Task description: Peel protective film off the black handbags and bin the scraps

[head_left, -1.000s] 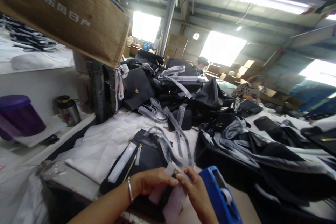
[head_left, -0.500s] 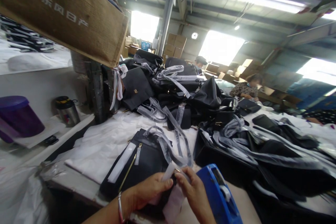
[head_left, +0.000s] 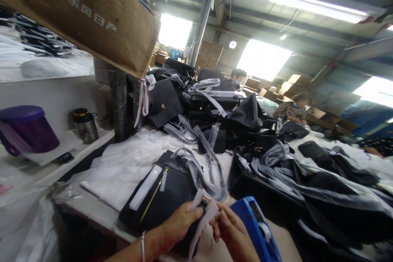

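Note:
A black bag point(head_left: 166, 196) with a gold zipper and wrapped straps lies on the table in front of me. My left hand point(head_left: 179, 225), a bangle on its wrist, is closed on a thin white protective sheet point(head_left: 202, 217) wrapped round a small dark metal fitting of the bag. My right hand point(head_left: 229, 231) is just to the right, its fingers curled and pinching the same sheet's edge. A blue tape dispenser point(head_left: 254, 229) stands right beside my right hand.
A large heap of black bags point(head_left: 221, 110) with plastic-wrapped straps covers the table's middle and right. White sheeting point(head_left: 123, 163) lies under them. A purple bucket point(head_left: 29, 129) and a steel flask point(head_left: 86, 125) stand on a left ledge. A wooden crate point(head_left: 92, 16) hangs overhead. Two people sit at the far side.
The view has shifted slightly. My hands have lowered a little and the white sheet now stands more upright between my fingers, with the dark fitting showing at its top.

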The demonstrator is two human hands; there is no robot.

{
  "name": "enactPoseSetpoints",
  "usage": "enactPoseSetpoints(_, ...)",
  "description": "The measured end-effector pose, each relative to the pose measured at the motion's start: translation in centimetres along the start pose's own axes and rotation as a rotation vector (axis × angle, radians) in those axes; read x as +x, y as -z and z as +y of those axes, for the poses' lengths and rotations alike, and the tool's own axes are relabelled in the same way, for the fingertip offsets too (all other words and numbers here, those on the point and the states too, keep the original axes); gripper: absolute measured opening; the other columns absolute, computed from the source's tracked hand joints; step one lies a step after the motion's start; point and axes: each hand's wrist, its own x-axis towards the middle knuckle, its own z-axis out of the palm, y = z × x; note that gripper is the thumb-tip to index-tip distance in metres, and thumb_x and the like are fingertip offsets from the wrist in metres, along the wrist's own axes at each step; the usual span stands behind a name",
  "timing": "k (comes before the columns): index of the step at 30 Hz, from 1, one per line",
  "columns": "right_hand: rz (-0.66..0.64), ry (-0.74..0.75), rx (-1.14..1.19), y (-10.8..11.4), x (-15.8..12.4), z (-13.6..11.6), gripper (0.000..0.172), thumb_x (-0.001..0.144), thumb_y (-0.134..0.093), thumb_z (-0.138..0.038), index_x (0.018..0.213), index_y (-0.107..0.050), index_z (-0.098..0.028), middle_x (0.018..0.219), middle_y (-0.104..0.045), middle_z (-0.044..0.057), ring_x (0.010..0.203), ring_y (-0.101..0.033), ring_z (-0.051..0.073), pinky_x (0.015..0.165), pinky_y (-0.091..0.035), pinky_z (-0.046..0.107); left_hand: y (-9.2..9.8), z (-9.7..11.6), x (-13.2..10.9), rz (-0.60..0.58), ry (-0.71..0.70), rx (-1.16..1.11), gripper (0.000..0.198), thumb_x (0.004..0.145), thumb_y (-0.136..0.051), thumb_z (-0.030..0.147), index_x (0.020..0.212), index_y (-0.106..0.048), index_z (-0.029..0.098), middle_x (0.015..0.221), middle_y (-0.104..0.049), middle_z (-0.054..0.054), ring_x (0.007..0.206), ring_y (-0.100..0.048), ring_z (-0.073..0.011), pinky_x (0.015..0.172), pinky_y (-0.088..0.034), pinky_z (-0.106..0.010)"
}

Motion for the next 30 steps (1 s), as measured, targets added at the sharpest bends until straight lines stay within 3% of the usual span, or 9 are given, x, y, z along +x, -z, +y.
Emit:
enactPoseSetpoints(6,-0.001,0.035,-0.348,-0.5,1.6,-0.9,0.037,0.083,-0.068,-0.044,0.110,-0.065,-0.019,0.073,-0.057,-0.001,0.060,-0.048,0.011,0.048,-0.036,0.019,-0.6,0.4,0.1,-0.057,0.017,0.072,0.037,0.088,-0.049,0.051,0.092,-0.060,0.016,0.062,-0.050,0.003,0.046,-0.042,-0.0075,0.045,-0.036,-0.019)
enactPoseSetpoints(9,-0.028,0.050,-0.479,-0.7,2.2,-1.7,0.026,0.085,-0.066,-0.041,0.093,-0.066,-0.017,0.068,-0.056,-0.002,0.056,-0.046,0.009,0.048,-0.033,0.019,-1.0,0.8,0.1,-0.072,0.059,0.096,0.041,0.087,-0.048,0.057,0.088,-0.058,0.017,0.059,-0.047,0.005,0.041,-0.037,-0.0059,0.040,-0.030,-0.017)
enactPoseSetpoints(12,-0.018,0.097,-0.560,-0.7,2.4,-1.9,0.025,0.087,-0.063,-0.039,0.077,-0.061,-0.016,0.065,-0.054,-0.003,0.055,-0.043,0.008,0.050,-0.032,0.019,-0.9,0.7,0.1,-0.056,0.073,0.048,0.040,0.087,-0.049,0.055,0.089,-0.059,0.016,0.061,-0.051,0.003,0.042,-0.039,-0.0057,0.041,-0.031,-0.017)
enactPoseSetpoints(18,0.030,0.150,-0.612,-1.0,2.4,-1.4,0.029,0.091,-0.057,-0.045,0.082,-0.061,-0.017,0.068,-0.052,-0.003,0.058,-0.044,0.009,0.051,-0.034,0.020,-0.2,0.0,-0.5,-0.061,0.025,-0.107,0.043,0.089,-0.046,0.050,0.097,-0.061,0.011,0.075,-0.061,-0.005,0.054,-0.053,-0.0098,0.052,-0.039,-0.021)
enactPoseSetpoints(21,0.023,0.134,-0.600,-1.0,2.3,-1.2,0.031,0.092,-0.055,-0.047,0.085,-0.061,-0.018,0.070,-0.054,-0.003,0.059,-0.047,0.010,0.050,-0.035,0.020,-0.5,0.3,-0.9,-0.067,-0.036,-0.013,0.044,0.088,-0.050,0.052,0.099,-0.060,0.011,0.076,-0.060,-0.004,0.055,-0.052,-0.0091,0.052,-0.039,-0.021)
enactPoseSetpoints(25,0.035,0.118,-0.569,-0.8,2.2,-0.9,0.033,0.091,-0.054,-0.049,0.087,-0.061,-0.017,0.070,-0.053,-0.002,0.058,-0.047,0.010,0.048,-0.036,0.020,-1.3,0.8,-1.2,-0.040,-0.126,0.131,0.029,0.084,-0.060,0.037,0.100,-0.061,0.014,0.074,-0.059,0.000,0.057,-0.051,-0.0093,0.053,-0.039,-0.020)
enactPoseSetpoints(27,0.033,0.114,-0.542,-0.7,2.1,-0.9,0.034,0.091,-0.054,-0.050,0.087,-0.060,-0.017,0.071,-0.053,-0.002,0.058,-0.048,0.011,0.047,-0.037,0.019,-1.5,0.5,-0.9,-0.005,-0.120,0.162,0.025,0.081,-0.061,0.031,0.099,-0.062,0.014,0.071,-0.059,0.002,0.056,-0.050,-0.0095,0.053,-0.040,-0.021)
enactPoseSetpoints(30,0.028,0.117,-0.528,-1.0,1.7,-1.0,0.034,0.092,-0.052,-0.050,0.089,-0.059,-0.017,0.070,-0.053,-0.002,0.057,-0.050,0.011,0.046,-0.038,0.019,-1.3,-0.5,-0.2,0.042,-0.075,0.151,0.027,0.084,-0.056,0.038,0.091,-0.062,0.012,0.070,-0.061,-0.001,0.053,-0.051,-0.0100,0.050,-0.039,-0.021)
